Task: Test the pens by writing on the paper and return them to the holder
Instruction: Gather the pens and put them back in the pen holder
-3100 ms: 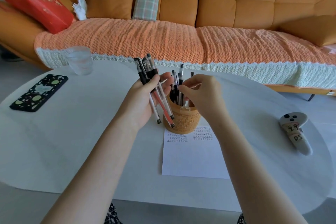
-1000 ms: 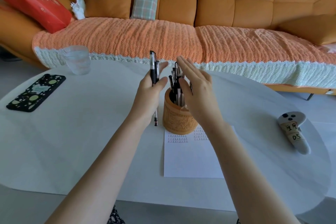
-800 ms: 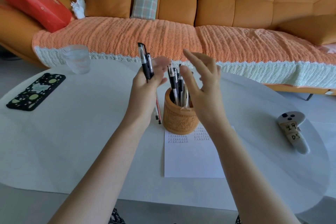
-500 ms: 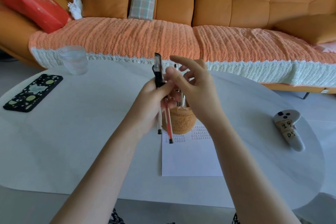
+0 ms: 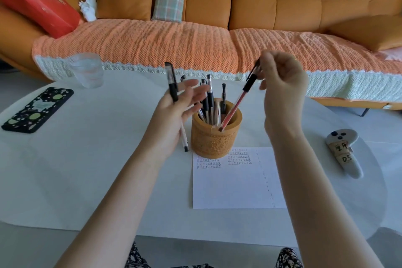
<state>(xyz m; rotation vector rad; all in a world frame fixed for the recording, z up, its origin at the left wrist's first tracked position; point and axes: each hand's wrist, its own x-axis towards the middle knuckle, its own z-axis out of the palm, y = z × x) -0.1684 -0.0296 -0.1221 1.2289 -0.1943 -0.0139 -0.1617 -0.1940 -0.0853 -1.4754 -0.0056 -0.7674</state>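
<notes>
A carved wooden pen holder (image 5: 216,137) stands mid-table on the top edge of a white paper (image 5: 235,183) with rows of small writing. Several black-capped pens (image 5: 209,102) stand in it. My right hand (image 5: 282,85) pinches the cap end of a red pen (image 5: 236,105), held slanted with its tip inside the holder's rim. My left hand (image 5: 174,113), left of the holder, keeps one black-capped pen (image 5: 175,98) against the palm with the thumb while its fingers are spread.
A black patterned phone (image 5: 38,109) lies at the table's left, a clear glass (image 5: 87,70) behind it. A grey controller (image 5: 345,151) lies at the right. An orange sofa with a red box (image 5: 37,0) runs behind the white table (image 5: 87,169).
My right hand took the red pen from my left hand and carried it right, tip into the holder. My left hand went from a bundle of pens to a single black one.
</notes>
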